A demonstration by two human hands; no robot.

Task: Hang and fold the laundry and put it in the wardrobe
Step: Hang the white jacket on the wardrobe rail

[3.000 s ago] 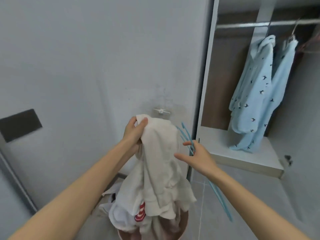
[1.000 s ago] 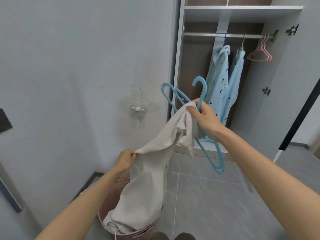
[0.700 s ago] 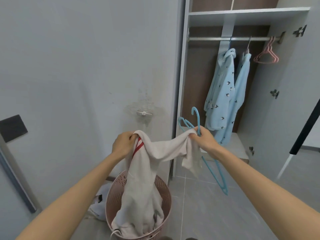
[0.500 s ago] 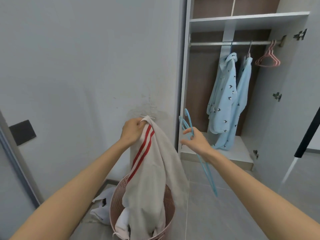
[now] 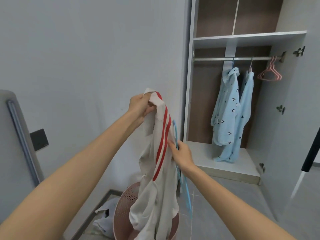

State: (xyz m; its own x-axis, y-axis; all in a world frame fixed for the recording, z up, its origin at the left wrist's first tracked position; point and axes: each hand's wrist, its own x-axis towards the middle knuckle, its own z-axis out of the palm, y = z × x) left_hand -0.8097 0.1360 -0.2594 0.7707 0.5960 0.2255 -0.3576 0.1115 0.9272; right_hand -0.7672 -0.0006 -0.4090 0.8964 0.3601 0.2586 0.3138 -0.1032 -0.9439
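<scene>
White garment (image 5: 155, 196), red stripes; blue hanger (image 5: 185, 191); pink basket (image 5: 121, 210)

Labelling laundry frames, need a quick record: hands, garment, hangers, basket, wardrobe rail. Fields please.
left hand: grips top of white garment with red stripes, held up
right hand: holds light blue plastic hangers, touches garment
garment lower end: inside pink perforated plastic laundry basket
metal wardrobe rail: two light blue bird-print garments hanging, pink hangers empty

bare forearms (image 5: 97, 158); left hand (image 5: 140, 106), right hand (image 5: 182, 155)
</scene>
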